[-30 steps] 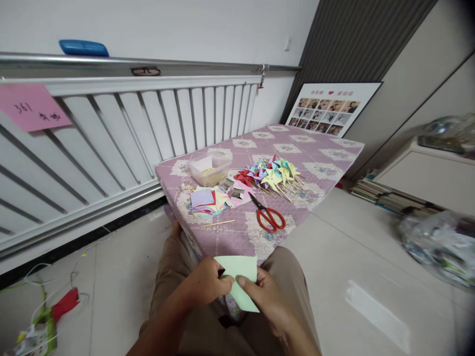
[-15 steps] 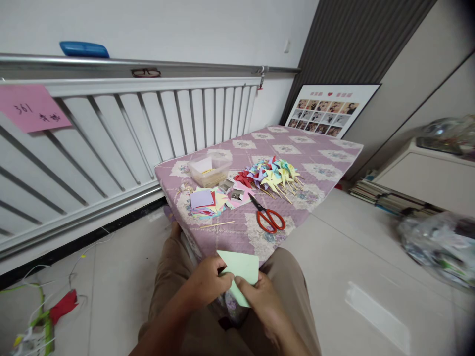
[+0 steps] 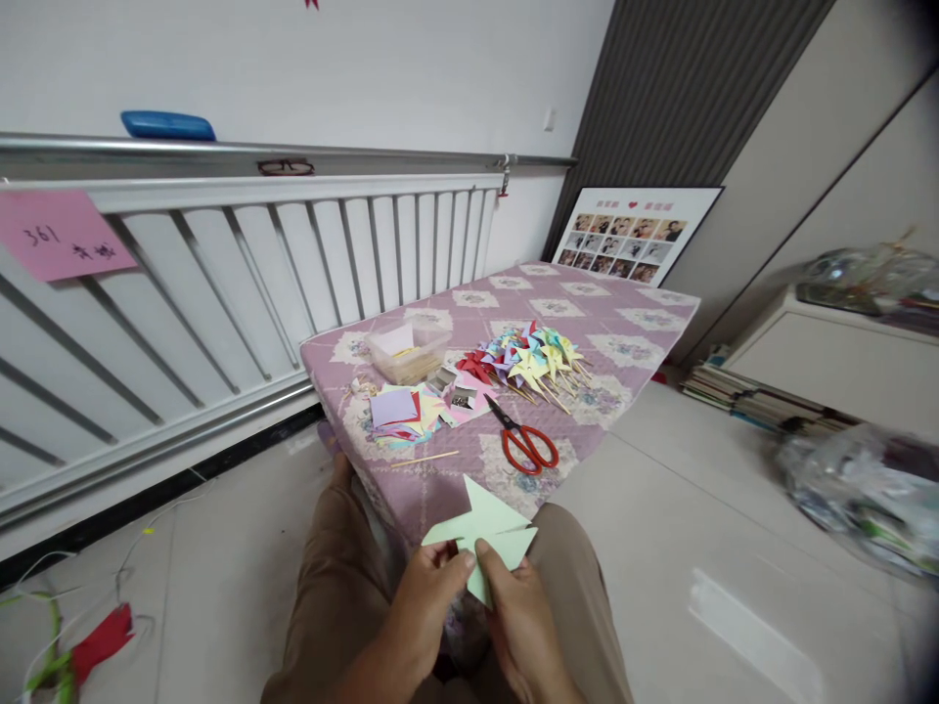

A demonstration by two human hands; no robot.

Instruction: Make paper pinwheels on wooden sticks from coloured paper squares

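Over my lap, both hands pinch a light green paper [image 3: 484,528] that is cut and folded into pointed flaps. My left hand [image 3: 431,598] grips its lower left edge with closed fingers. My right hand [image 3: 515,606] pinches the lower middle, thumb on top. Ahead lies a table with a purple quilted cover [image 3: 587,323]. On it are red-handled scissors [image 3: 524,442], a thin wooden stick [image 3: 425,458], a stack of coloured paper squares [image 3: 400,409] and a heap of finished paper pinwheels [image 3: 532,357].
A clear plastic box [image 3: 407,350] and small open boxes [image 3: 451,386] sit on the table. A white radiator [image 3: 220,284] with a pink note [image 3: 63,235] runs along the left. A photo board [image 3: 631,235], stacked books [image 3: 740,403] and a plastic bag [image 3: 858,489] stand right.
The green paper went from a folded sheet to a shape with spread pointed flaps. My hands moved lower and closer together, and the view tilted slightly down.
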